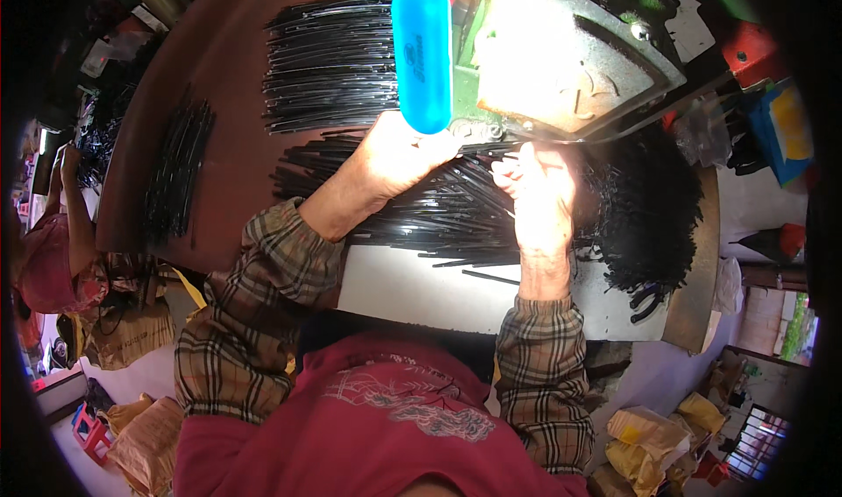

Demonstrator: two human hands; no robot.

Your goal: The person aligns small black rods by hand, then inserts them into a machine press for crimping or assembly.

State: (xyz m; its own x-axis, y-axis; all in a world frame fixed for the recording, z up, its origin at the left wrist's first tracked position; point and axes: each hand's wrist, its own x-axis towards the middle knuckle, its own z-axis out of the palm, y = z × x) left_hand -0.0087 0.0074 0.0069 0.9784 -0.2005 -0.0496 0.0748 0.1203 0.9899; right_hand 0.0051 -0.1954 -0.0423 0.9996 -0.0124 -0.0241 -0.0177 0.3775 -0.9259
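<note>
Strong lamp glare washes out both hands at the foot of a green and grey metal machine [589,67]. My left hand [396,159] is closed, its fingertips near the machine's small metal working part [478,131]; what it pinches is lost in the glare. My right hand [542,197] pinches at what looks like a thin black strip, just below the machine's lower edge. Between and under my hands lies a loose heap of long black strips [456,203]. A rounded blue piece [423,58] hangs in front of the machine, just above my left hand.
Neater rows of black strips [329,63] lie at the back left, with another bundle [178,172] farther left on the brown table [232,128]. A dense black pile [653,207] sits right of my right hand. Paper sacks [649,444] stand below right. Another person [60,251] is at far left.
</note>
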